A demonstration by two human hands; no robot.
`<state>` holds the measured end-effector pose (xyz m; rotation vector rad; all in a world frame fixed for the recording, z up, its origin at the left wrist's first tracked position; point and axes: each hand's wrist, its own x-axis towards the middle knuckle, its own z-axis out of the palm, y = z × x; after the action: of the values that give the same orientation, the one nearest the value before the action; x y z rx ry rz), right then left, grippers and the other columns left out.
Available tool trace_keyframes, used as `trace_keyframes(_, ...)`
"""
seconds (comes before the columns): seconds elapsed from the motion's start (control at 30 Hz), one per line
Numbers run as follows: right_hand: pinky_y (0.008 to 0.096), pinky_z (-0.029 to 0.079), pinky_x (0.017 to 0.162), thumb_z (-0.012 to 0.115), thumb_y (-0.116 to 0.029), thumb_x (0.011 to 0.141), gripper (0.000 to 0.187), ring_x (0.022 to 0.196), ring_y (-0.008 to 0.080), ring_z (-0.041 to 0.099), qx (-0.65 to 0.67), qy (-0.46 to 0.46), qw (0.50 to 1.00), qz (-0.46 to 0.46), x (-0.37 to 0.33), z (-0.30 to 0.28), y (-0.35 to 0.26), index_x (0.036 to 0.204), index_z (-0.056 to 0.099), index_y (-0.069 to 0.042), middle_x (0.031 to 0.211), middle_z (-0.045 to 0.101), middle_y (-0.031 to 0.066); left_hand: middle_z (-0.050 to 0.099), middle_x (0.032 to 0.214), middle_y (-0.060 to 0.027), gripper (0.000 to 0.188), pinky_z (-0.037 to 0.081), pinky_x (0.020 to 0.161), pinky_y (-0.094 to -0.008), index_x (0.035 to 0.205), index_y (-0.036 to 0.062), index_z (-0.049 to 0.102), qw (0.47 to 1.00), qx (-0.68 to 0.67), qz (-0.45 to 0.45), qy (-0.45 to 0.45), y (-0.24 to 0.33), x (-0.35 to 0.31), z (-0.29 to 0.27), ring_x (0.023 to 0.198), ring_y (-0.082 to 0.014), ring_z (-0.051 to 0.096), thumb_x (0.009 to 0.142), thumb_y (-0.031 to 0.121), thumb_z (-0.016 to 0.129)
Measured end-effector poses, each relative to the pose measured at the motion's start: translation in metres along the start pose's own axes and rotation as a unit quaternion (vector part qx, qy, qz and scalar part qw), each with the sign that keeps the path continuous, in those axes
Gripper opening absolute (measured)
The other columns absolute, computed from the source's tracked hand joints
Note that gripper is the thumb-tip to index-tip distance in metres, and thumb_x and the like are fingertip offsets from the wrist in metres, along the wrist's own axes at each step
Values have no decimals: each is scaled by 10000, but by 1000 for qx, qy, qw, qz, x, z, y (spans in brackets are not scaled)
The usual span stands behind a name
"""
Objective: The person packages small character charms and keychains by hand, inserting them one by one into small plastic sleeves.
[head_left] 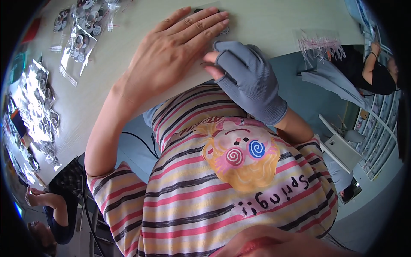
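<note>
My left hand (173, 47) is bare and lies flat at the table's front edge, fingers stretched toward the upper right. Under its fingertips is a small clear bag (225, 31) with dark and silvery round pieces, mostly covered by the hand. Close beside it on the right, my right hand (252, 79) wears a grey glove that leaves the fingertips bare. Its fingers are curled in, with the thumb and a fingertip near each other by the table edge. Whatever they may hold is too small or hidden to make out.
Filled clear bags (81, 47) lie on the pale table (115, 51) at the far left, with a shiny heap of more bags (40, 111) nearer. Pink strips in a clear bag (321, 48) lie at the right edge. Other people sit on both sides; shelves (385, 128) stand at right.
</note>
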<state>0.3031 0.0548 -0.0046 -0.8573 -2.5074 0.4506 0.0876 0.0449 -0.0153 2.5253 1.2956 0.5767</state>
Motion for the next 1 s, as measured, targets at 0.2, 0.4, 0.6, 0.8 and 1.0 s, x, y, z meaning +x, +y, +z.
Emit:
trace_keyframes(0.2, 384, 482, 731, 735, -173, 859, 169, 786, 272, 600, -9, -34, 999, 16, 2, 1, -1, 1002, 657, -127, 991, 621, 57, 409, 1585, -45, 577, 241, 1238, -447, 1535, 110, 401, 1000, 8, -5, -5, 2, 1, 1, 1493, -220, 332, 973, 215, 479)
trace_keyframes(0.4, 381, 468, 754, 708, -107, 807, 167, 818, 281, 579, -69, -45, 996, 21, -4, -2, -5, 935, 601, -112, 948, 551, 67, 453, 1550, -81, 532, 259, 1222, -436, 1498, 66, 434, 1000, 10, 13, -3, 2, 5, -1, 1470, -224, 372, 985, 203, 459)
trace_keyframes(0.6, 276, 469, 713, 658, -78, 904, 77, 825, 174, 586, 324, -50, 944, 32, -22, -83, 36, 971, 628, -56, 975, 600, 65, 465, 1545, -40, 532, 274, 1217, -444, 1507, 104, 438, 999, 28, -32, -24, 10, 2, -6, 1456, -194, 393, 983, 111, 523)
trace_keyframes(0.8, 224, 435, 638, 732, -84, 905, 118, 716, 29, 505, -43, 53, 982, 173, -35, -87, 119, 990, 661, -41, 779, 566, -20, 555, 1443, -63, 496, 267, 1214, -521, 1360, 98, 578, 993, 89, -60, 42, 30, -9, -15, 1392, -228, 478, 880, 129, 699)
trace_keyframes(1.0, 232, 444, 662, 741, -87, 891, 150, 708, 87, 539, 73, 283, 951, 103, -47, -71, 108, 1029, 686, -101, 867, 601, -30, 610, 1373, -86, 465, 305, 1197, -521, 1219, 54, 673, 989, 50, -134, 49, 69, -43, 4, 1368, -239, 512, 787, 196, 770)
